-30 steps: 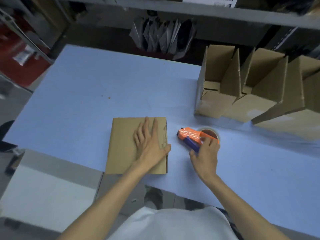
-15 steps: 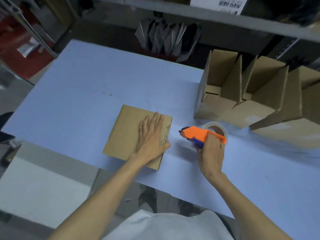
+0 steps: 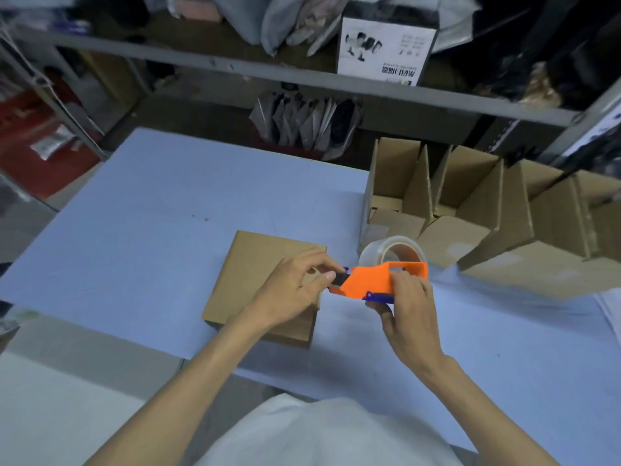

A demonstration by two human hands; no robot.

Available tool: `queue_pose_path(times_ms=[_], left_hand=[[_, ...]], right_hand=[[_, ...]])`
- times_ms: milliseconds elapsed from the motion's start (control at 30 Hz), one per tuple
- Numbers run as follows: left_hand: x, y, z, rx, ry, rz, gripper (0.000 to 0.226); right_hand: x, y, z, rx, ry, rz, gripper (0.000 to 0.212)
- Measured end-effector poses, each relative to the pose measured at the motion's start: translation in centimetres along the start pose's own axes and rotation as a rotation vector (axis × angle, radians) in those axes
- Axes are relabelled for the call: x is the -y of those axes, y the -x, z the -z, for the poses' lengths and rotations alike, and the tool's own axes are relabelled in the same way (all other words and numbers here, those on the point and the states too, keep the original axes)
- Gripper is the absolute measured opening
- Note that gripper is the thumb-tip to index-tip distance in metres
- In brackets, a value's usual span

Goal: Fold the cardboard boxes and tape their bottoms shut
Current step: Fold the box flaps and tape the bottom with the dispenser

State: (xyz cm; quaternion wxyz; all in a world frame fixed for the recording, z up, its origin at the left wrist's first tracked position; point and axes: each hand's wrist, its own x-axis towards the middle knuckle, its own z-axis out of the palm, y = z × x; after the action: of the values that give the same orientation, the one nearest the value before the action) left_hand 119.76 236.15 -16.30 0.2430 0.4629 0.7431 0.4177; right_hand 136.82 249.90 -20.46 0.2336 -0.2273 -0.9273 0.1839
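A folded brown cardboard box (image 3: 255, 280) lies bottom-up on the pale blue table (image 3: 151, 230), near its front edge. My right hand (image 3: 408, 314) grips the orange tape dispenser (image 3: 373, 280) by its blue handle and holds it above the box's right edge. A roll of clear tape (image 3: 389, 252) sits on the dispenser. My left hand (image 3: 295, 290) hovers over the box and pinches at the dispenser's front end, where the tape comes out.
Several assembled open cardboard boxes (image 3: 470, 213) stand in a row at the table's back right. A metal shelf (image 3: 302, 75) with a white carton (image 3: 386, 48) and bags runs behind the table. White sheets (image 3: 610, 307) lie at the right edge.
My right hand lifted the tape dispenser off the table and brought it over the box's right edge. My left hand left the box top and moved to the dispenser's front end.
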Motion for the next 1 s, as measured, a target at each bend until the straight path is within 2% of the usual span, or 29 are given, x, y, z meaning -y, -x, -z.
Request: queue_pose_path(times_ms=[100, 200, 300, 400, 467, 633, 700, 867, 1000], left_hand=[[-0.3, 0.1, 0.3, 0.004, 0.034, 0.039, 0.008], [-0.2, 0.0, 0.4, 0.003, 0.117, 0.139, 0.005], [0.1, -0.3, 0.1, -0.015, 0.196, 0.228, 0.008], [0.5, -0.5, -0.5, -0.095, 0.198, 0.282, 0.011], [0.9, -0.7, -0.8, -0.15, 0.115, 0.309, 0.014], [1.8, -0.9, -0.9, -0.218, 0.061, 0.445, 0.022], [2.0, -1.0, -1.1, -0.233, 0.044, 0.484, 0.023], [2.5, -1.9, -1.7, -0.274, 0.027, 0.602, 0.026], [3.0, -2.5, -2.1, -0.258, 0.076, 0.668, 0.029]], right_hand=[[-0.6, -0.4, 0.5, 0.144, -0.137, 0.008, 0.032], [-1.5, -0.7, 1.0, 0.31, -0.301, -0.009, 0.038], [-1.5, -0.6, 1.2, 0.371, -0.362, -0.033, 0.056], [-1.2, -0.7, 0.9, 0.432, -0.305, -0.154, 0.079], [-1.0, -0.9, 0.5, 0.403, -0.286, -0.16, 0.074], [-1.2, -2.3, 0.8, 0.308, -0.126, 0.036, 0.049], [-1.3, -2.8, 1.0, 0.323, -0.153, 0.049, 0.049], [-2.1, -3.6, 1.4, 0.412, -0.293, 0.041, 0.063], [-3.0, -4.0, 1.5, 0.466, -0.276, 0.07, 0.059]])
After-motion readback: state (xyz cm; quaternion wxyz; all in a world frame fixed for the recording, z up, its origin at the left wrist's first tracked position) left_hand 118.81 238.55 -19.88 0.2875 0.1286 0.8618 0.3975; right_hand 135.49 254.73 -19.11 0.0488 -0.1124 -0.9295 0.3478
